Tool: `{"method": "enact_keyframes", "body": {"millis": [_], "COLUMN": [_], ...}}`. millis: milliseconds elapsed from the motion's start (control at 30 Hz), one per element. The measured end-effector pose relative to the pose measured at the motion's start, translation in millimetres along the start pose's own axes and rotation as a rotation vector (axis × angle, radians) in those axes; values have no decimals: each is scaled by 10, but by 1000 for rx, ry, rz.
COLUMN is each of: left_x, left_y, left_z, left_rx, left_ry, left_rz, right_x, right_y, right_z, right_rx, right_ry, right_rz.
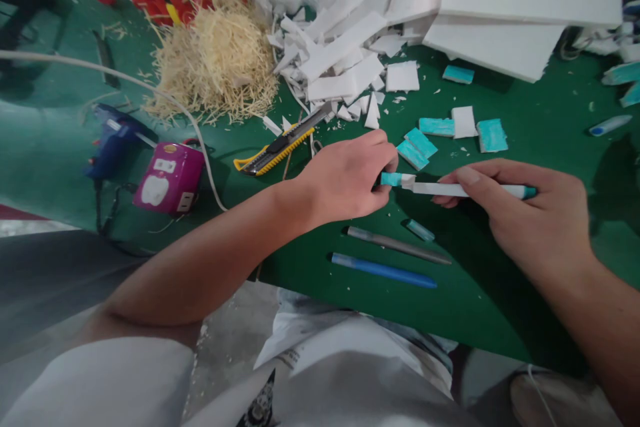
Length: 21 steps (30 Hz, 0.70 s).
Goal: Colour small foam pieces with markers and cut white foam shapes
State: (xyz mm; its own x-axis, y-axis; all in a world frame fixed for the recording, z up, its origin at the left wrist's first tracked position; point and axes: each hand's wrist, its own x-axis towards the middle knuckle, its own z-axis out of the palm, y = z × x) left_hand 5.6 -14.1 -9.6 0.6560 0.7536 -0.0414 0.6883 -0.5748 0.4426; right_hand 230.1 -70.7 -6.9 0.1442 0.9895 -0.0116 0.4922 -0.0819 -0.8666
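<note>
Sideways, the marker (434, 189) points toward the left hand (350, 175).

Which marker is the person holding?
The white marker, in the right hand; the grey marker, blue marker and far-right pen lie on the table.

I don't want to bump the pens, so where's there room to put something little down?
Bare green table shows left of the blue glue gun, and between the blue pen and the right arm. It's crowded on the far side: pale shavings, white scraps and white sheets.
</note>
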Motion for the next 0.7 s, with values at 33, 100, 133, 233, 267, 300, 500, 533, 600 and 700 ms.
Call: {"method": "enact_keyframes", "body": {"millis": [33, 100, 133, 233, 267, 300, 500, 533, 600, 700], "left_x": [-1, -5, -7, -10, -11, -10, -2, 0, 4, 4], "left_y": [-3, -3, -2, 3, 3, 3, 14, 17, 21, 26], "left_z": [3, 3, 1, -4, -5, -5, -1, -1, -1, -4], "left_rx": [-3, -5, -5, -7, -8, -10, -4, 0, 6, 9], "left_ry": [5, 11, 10, -2, -5, -5, -10, -10, -10, -15], "left_rz": [5, 7, 7, 3, 2, 2, -18, -19, -21, -29], "right_x": [1, 6, 8, 11, 10, 8, 1, 2, 1, -12], "right_y": [-4, -20, -28, -38, -36, -33, 5, 15, 27, 2], "right_z": [3, 7, 7, 0, -4, -7, -20, -22, -24, -21], "right_rx": [-6, -21, -27, 3, 22, 38, -51, -38, -9, -28], "right_ry": [6, 25, 30, 26, 30, 38, 44, 34, 32, 72], "right_rz": [5, 23, 31, 38, 29, 15, 21, 14, -11, 1]}}
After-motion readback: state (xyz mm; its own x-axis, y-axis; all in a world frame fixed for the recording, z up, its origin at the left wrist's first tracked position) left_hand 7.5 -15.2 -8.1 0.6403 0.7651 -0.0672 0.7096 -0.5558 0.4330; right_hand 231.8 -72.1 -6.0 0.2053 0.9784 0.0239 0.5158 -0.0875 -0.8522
